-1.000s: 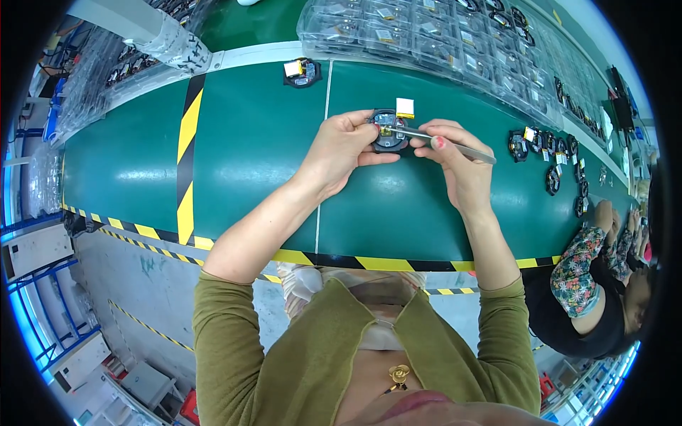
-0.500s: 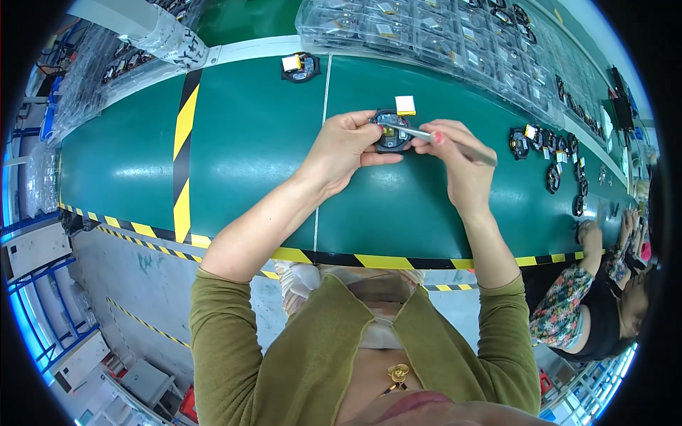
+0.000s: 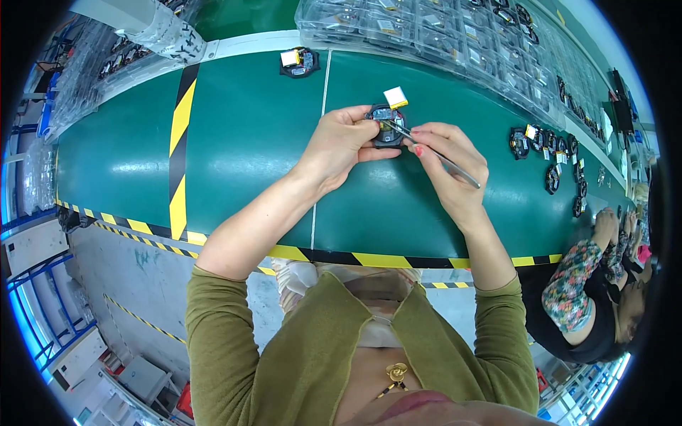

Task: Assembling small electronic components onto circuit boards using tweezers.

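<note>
Between the thumb and fingers of my left hand [image 3: 339, 142] is a round black watch-like housing [image 3: 388, 135], its open face showing a circuit board. A small white battery [image 3: 396, 97] with a yellow edge sticks out past the housing's far rim. My right hand [image 3: 455, 167] grips a pair of metal tweezers [image 3: 447, 162], whose tips reach onto the circuit board near my left thumb. The tips' exact contact is too small to make out. A similar housing [image 3: 307, 62] with a white battery lies at the table's far edge.
Clear plastic trays [image 3: 426, 32] filled with similar parts line the far side. More black housings [image 3: 550, 142] lie in a group to the right, near a co-worker's floral sleeve [image 3: 570, 287]. Striped tape [image 3: 182, 153] crosses the green table [image 3: 241, 156] at left and edges its front.
The tweezers have turned to a steeper slant as my right hand shifted slightly left and nearer me. The battery has tilted and moved a little left. The co-worker's arm has moved.
</note>
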A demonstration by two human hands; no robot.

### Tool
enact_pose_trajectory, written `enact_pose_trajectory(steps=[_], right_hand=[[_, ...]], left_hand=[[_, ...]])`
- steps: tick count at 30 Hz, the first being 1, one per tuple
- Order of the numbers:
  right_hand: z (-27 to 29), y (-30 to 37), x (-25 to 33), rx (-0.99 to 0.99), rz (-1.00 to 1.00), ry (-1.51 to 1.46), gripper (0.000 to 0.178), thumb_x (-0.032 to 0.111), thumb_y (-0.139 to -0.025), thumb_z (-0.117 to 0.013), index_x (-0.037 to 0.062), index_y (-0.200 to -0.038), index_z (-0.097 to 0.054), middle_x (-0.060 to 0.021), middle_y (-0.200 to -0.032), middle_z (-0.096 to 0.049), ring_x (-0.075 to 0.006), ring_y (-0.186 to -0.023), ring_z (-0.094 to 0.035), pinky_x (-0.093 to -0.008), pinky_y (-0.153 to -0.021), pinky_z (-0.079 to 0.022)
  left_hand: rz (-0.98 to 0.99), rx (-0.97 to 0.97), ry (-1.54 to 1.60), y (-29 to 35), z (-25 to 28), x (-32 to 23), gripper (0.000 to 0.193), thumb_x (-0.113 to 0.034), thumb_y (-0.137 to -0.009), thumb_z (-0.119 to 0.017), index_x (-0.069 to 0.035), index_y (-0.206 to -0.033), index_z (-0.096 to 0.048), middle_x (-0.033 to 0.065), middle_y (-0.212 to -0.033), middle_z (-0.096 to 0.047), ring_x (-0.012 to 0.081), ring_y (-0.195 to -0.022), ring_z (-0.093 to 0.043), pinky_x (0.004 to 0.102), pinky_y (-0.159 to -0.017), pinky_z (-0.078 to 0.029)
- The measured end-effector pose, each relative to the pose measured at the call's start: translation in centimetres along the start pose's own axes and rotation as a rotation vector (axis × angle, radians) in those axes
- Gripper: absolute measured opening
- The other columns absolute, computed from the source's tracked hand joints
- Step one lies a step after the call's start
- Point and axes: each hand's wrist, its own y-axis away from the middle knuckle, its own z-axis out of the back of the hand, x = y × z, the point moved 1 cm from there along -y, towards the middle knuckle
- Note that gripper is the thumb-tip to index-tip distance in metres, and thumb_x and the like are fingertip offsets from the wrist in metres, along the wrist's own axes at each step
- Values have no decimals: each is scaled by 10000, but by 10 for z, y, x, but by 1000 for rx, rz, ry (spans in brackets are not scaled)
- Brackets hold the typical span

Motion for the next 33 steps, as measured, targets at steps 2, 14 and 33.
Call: enact_pose_trajectory(steps=[2, 14, 33], right_hand=[[3, -1, -2, 14, -86, -85, 133, -52, -733, -594, -50, -863, -618, -135, -893, -585, -184, -802, -585, -250, -679, -489], [14, -8, -8, -69, -548, -614, 179, 33, -817, -535, -104, -923, -580, -190, -899, -573, -242, -752, -620, -285, -672, -528], [12, -7, -9, -165, -643, -755, 221, 44, -813, -544, -106, -975, -550, -203, -908, -585, -255, -784, -617, -292, -704, -526]], left_hand=[[4, 18, -11, 0, 0, 0, 220, -14, -862, -406, 84, -1044, -479, 133, -945, -554, 191, -812, -595, 334, -736, -545], [-9, 51, -108, -2, -1, 3, 227, -13, -868, -389, 75, -1057, -478, 122, -969, -551, 175, -844, -586, 320, -737, -545], [-29, 60, -47, -2, -3, 5, 236, -6, -860, -392, 72, -1069, -470, 124, -978, -546, 178, -854, -587, 321, -747, -541]])
